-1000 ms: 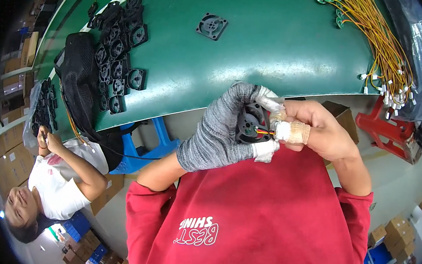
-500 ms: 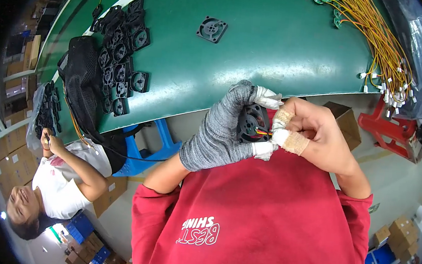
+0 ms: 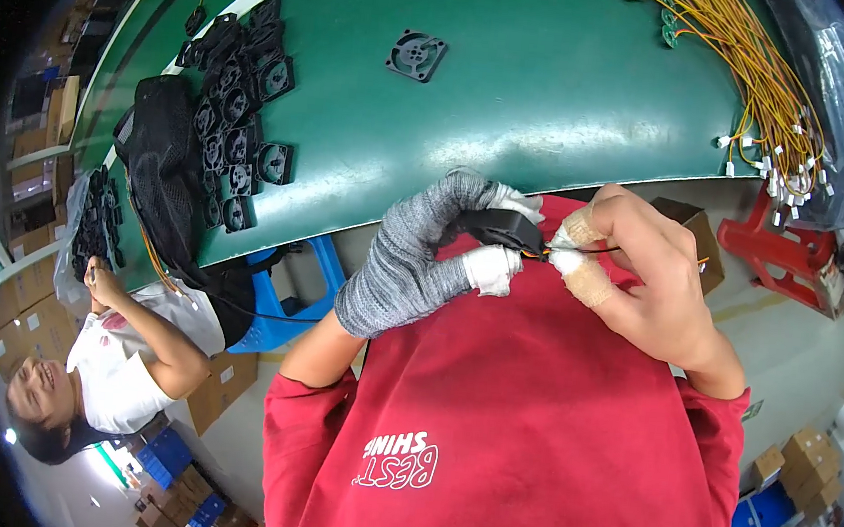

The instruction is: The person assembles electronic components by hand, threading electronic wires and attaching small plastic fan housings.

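My left hand (image 3: pixel 413 253), in a grey knitted glove with white-wrapped fingertips, grips a small black fan frame (image 3: pixel 507 230) by its edges. The frame is tipped so that mostly its side shows. Coloured wires come out at its right side. Tape is wound round the thumb and a finger of my right hand (image 3: pixel 637 267), which pinches those wires (image 3: pixel 540 255) close to the frame. A dark wire end sticks out past the pinching fingers. One loose black fan frame (image 3: pixel 417 55) lies by itself on the green table (image 3: pixel 516 101).
Several black fan frames (image 3: pixel 240 102) are heaped at the table's left, beside a black mesh-backed chair (image 3: pixel 162 156). Orange-yellow cables (image 3: pixel 750 66) with white plugs lie at the far right. A red stool (image 3: pixel 779 257) stands below them. A co-worker (image 3: pixel 138 359) sits at left.
The fan frame has turned from showing its open face to showing its side. My left hand has shifted slightly left, and my right fingers have closed in on the wires beside the frame.
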Motion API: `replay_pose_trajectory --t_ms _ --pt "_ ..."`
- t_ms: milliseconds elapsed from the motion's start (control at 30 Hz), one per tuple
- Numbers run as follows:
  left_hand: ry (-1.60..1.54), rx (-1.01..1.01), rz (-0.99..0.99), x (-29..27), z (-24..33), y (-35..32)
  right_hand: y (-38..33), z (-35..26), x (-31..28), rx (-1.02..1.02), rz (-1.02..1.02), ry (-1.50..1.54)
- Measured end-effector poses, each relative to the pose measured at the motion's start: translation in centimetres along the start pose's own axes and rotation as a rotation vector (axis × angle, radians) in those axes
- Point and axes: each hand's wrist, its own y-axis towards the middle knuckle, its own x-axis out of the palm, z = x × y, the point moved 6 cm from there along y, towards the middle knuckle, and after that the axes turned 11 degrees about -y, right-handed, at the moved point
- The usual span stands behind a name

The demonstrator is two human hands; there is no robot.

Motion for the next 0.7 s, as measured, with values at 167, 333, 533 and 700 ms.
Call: replay_pose_trajectory --t_ms 167,333,533,700 --pt "0.163 0.065 0.05 0.0 1.3 0.4 0.6 0.1 -0.8 -0.068 0.017 -0.079" --pt "0.594 0.344 -0.109 2.5 4.4 0.7 0.2 -1.6 -2.1 -0.159 0.022 -0.289" --pt "1.222 0.577 -0.24 4.5 5.0 -0.9 -0.3 -0.8 -1.9 -0.158 0.071 -0.222" --pt "1.319 0.829 -0.221 6.3 5.0 -0.5 -0.2 0.1 -1.8 0.04 -0.001 0.087"
